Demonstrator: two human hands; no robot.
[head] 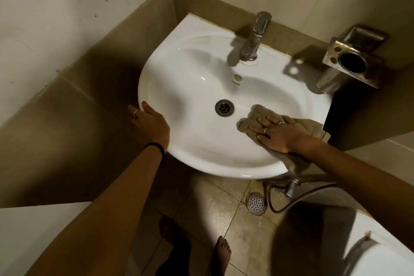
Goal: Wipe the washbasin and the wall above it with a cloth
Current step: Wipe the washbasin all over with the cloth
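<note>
My right hand [280, 134] is flat on the cloth [248, 119], fingers straight, pressing it onto the washbasin's [197, 69] inner right slope, just right of the drain [224, 108]. The cloth's tail hangs over the front-right rim. My left hand [150, 123] grips the left rim, thumb on top.

Open bowl [197, 87] beneath overhanging tap [255, 36]

Beige floor tiles [215, 213], round drain [255, 203]
</note>
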